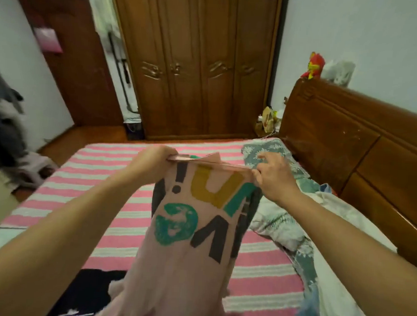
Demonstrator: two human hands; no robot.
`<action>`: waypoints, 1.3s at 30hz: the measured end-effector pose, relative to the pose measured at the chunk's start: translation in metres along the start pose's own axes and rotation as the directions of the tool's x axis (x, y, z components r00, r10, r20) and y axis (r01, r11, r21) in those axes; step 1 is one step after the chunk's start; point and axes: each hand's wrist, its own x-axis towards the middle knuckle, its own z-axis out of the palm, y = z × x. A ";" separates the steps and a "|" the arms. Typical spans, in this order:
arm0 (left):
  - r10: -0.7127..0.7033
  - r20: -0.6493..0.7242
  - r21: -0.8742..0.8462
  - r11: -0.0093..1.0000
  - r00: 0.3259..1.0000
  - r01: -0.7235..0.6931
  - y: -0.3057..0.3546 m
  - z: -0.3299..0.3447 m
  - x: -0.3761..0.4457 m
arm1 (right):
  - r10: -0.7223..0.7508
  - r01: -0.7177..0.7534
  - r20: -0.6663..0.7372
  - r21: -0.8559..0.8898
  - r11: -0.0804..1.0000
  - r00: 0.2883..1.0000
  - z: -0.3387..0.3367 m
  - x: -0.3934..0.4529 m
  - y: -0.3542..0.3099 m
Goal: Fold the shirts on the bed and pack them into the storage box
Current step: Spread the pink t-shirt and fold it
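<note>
1. The pink shirt [188,248] hangs in the air above the bed [85,180], stretched between both hands along its upper edge; it is the landmark for what follows.
2. The left hand [151,162] grips the shirt's top edge at its left end, fingers curled over the cloth with the hem pinched beneath them.
3. The right hand [274,178] pinches the same edge at its right end between thumb and forefinger; the other fingers are looser and partly raised.
4. The shirt's front faces the camera, its large printed letters in mustard, teal and dark grey reading upside down, with a teal blotchy circle below them.
5. The shirt's lower part drops toward the bottom of the frame, where it bunches in soft folds.
6. Under the shirt lies the bed's pink-and-white striped cover.
7. Left of the shirt's lower end, a black garment [91,294] rests on the cover.
8. Right of the shirt lies a crumpled heap of pale and green-patterned bedding [286,224], with a floral pillow [263,151] behind the right hand.
9. Further right of the shirt stands the wooden headboard [348,141], carrying a red toy [315,65].
10. Beyond the shirt, across the bed, stands a brown wardrobe [195,60].
</note>
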 end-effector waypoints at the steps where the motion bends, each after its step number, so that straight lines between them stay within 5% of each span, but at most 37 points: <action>1: -0.041 -0.032 0.019 0.999 0.999 0.041 -0.008 -0.014 0.006 | 0.000 -0.004 0.079 0.042 0.999 0.997 -0.007 0.015 -0.015; 3: -0.100 -0.111 0.022 0.994 0.989 0.103 -0.019 -0.045 0.016 | 0.027 -0.043 0.121 0.134 0.990 0.992 -0.023 0.043 -0.041; 6: -0.073 -0.227 -0.049 0.997 0.971 0.064 -0.036 -0.100 0.027 | 0.028 -0.004 -0.115 0.197 0.980 0.993 -0.063 0.075 -0.069; 12: -0.112 -0.192 -0.331 0.943 0.975 0.043 -0.144 -0.158 0.009 | 0.082 0.067 -0.342 0.401 0.914 0.936 -0.116 0.067 -0.055; 15: -0.100 -0.053 -0.414 0.908 0.994 0.069 -0.161 -0.114 -0.049 | -0.056 0.125 -0.216 0.321 0.939 0.975 -0.081 0.002 -0.034; 18: -0.059 0.127 -0.300 0.949 0.990 0.095 -0.186 -0.025 -0.111 | -0.164 0.157 0.038 0.145 0.977 0.986 -0.015 -0.081 -0.005; 25: -0.200 0.415 -0.181 0.938 0.888 0.296 -0.208 0.185 -0.227 | 0.004 -0.019 0.308 0.047 0.999 0.951 0.131 -0.221 0.043; 30: -0.371 0.441 -0.031 0.903 0.817 0.428 -0.189 0.253 -0.287 | 0.141 -0.133 0.528 -0.052 0.990 0.838 0.181 -0.276 0.035; 34: -0.501 0.466 -0.050 0.808 0.729 0.587 -0.182 0.274 -0.310 | 0.103 -0.107 0.741 -0.043 0.993 0.663 0.188 -0.301 0.031; 37: -0.552 0.465 -0.189 0.702 0.692 0.687 -0.178 0.278 -0.317 | 0.247 -0.357 0.668 0.029 0.934 0.702 0.193 -0.310 0.033; 39: -0.557 0.465 -0.232 0.673 0.688 0.702 -0.177 0.278 -0.320 | 0.435 -0.607 0.590 0.123 0.785 0.681 0.194 -0.310 0.031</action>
